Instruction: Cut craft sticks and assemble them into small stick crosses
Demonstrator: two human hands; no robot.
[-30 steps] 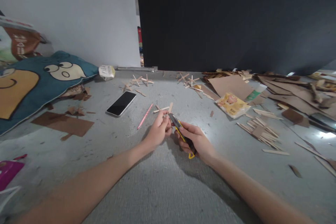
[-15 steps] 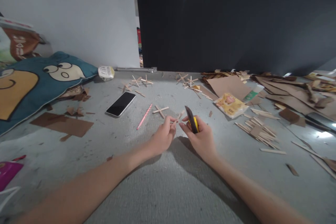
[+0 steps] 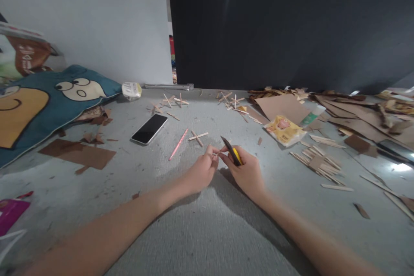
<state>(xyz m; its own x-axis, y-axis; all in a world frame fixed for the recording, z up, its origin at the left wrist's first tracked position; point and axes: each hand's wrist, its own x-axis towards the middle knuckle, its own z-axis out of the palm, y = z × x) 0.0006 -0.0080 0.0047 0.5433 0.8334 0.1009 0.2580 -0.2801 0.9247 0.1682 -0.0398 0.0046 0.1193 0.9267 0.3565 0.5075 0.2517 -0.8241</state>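
My right hand (image 3: 246, 169) is closed round a black and yellow utility knife (image 3: 233, 152), whose tip points up and to the left. My left hand (image 3: 205, 169) is closed in a pinch on a thin wooden stick (image 3: 218, 153), mostly hidden by the fingers. The fingertips of both hands meet at this stick. Just beyond my left hand, two sticks lie crossed as an X (image 3: 198, 138). A pink patterned pencil (image 3: 178, 144) lies to the left of that cross.
A phone (image 3: 149, 129) lies farther left, near brown cardboard (image 3: 77, 154) and a blue cartoon cushion (image 3: 61, 108). More crossed sticks (image 3: 181, 101) lie at the back. On the right are a yellow packet (image 3: 284, 130), a stick bundle (image 3: 316, 163) and cardboard scraps (image 3: 281, 108).
My right hand has moved slightly left, so its fingertips now meet my left hand's. The knife has tilted further left. The stick between the fingers has turned and shows less.
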